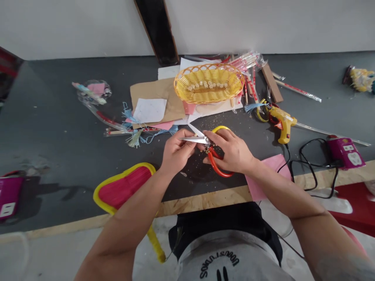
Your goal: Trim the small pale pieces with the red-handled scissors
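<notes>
My right hand [236, 151] is wrapped round a pair of scissors [215, 164] with one red and one yellow handle loop. Their metal blades are spread apart and point left. Close by the blades, my left hand [176, 151] is closed in a pinch; what sits between its fingertips is too small and covered to name. Light crumbs lie scattered on the dark table below and around the scissors. Behind my hands, a yellow woven basket [209, 100] contains a row of small pale pieces.
A yellow glue gun [285, 123] with a trailing cord lies at right, near a purple power box [345, 152]. A pink-and-yellow fan [124, 187] overhangs the table's front edge at left. Brown paper [146, 91], blue tassels [128, 114] and wrapped sticks surround the basket.
</notes>
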